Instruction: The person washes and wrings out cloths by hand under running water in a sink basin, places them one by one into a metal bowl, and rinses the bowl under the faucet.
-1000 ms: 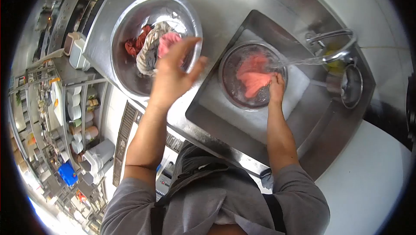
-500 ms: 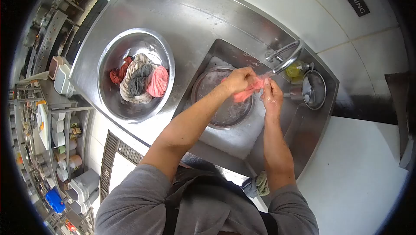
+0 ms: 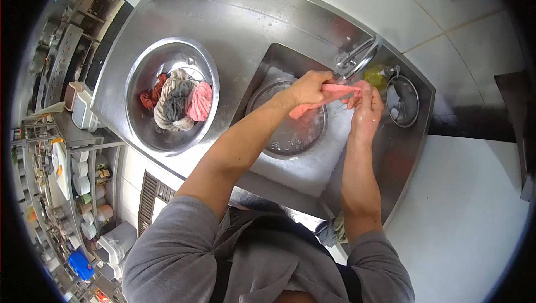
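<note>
A wet coral-pink cloth (image 3: 334,92) is stretched between my two hands, above the sink (image 3: 266,63). My left hand (image 3: 310,86) is closed around its left part, and a loose end hangs below that hand. The fingers of my right hand (image 3: 365,106) pinch the other end. Beneath the cloth, a round metal basin (image 3: 290,154) with water in it sits in the sink. The faucet (image 3: 363,60) stands just behind my hands.
A large steel bowl (image 3: 134,118) on the left counter holds twisted red, beige, grey and pink cloths. A bottle of yellow-green liquid (image 3: 375,75) and a small metal bowl (image 3: 412,101) stand at the sink's right. Shelves with stacked dishes (image 3: 81,169) are at far left.
The cloth was bunched between my hands; now it is drawn out longer. My right hand has moved to the right, away from my left, and the view has shifted slightly.
</note>
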Action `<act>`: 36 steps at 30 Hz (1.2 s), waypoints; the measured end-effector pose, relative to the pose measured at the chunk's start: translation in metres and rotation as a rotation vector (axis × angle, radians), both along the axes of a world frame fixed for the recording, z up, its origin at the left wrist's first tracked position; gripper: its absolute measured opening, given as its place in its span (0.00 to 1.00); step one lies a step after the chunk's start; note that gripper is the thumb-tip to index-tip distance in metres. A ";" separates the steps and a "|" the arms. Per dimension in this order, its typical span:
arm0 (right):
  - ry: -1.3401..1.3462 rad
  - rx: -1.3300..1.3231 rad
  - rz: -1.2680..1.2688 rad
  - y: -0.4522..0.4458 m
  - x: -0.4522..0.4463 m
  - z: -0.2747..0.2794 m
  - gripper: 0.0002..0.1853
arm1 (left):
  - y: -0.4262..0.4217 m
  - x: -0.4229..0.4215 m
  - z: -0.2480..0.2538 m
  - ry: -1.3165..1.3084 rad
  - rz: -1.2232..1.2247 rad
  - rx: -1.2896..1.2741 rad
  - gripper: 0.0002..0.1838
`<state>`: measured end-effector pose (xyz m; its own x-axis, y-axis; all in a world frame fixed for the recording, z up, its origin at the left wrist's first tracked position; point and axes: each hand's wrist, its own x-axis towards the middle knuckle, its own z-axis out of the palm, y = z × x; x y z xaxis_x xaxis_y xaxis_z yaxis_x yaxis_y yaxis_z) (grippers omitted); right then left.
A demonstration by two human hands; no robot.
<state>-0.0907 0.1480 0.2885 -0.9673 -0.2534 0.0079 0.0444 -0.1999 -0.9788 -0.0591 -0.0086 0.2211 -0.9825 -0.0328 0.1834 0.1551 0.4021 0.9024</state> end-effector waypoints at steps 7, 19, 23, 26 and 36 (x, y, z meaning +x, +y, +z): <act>0.237 -0.196 -0.048 0.012 0.036 0.115 0.13 | 0.018 0.008 -0.063 -0.100 0.276 -0.131 0.12; 0.184 -0.323 -0.192 0.031 0.027 0.157 0.13 | 0.025 0.007 -0.012 -0.518 0.011 1.041 0.12; 0.204 -0.152 0.012 0.038 0.007 0.081 0.12 | 0.051 0.015 -0.055 -0.559 0.156 0.692 0.10; 0.109 0.067 -0.008 0.059 0.000 0.035 0.09 | 0.031 0.020 -0.051 -0.502 0.380 0.750 0.05; 0.185 0.694 0.433 -0.001 0.020 -0.085 0.12 | 0.000 0.014 0.029 -0.276 0.097 0.915 0.11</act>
<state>-0.0710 0.1470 0.2033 -0.7815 -0.6085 -0.1376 -0.1952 0.4479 -0.8725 -0.0447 -0.0081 0.2500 -0.9727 -0.1315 -0.1910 -0.1068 -0.4767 0.8725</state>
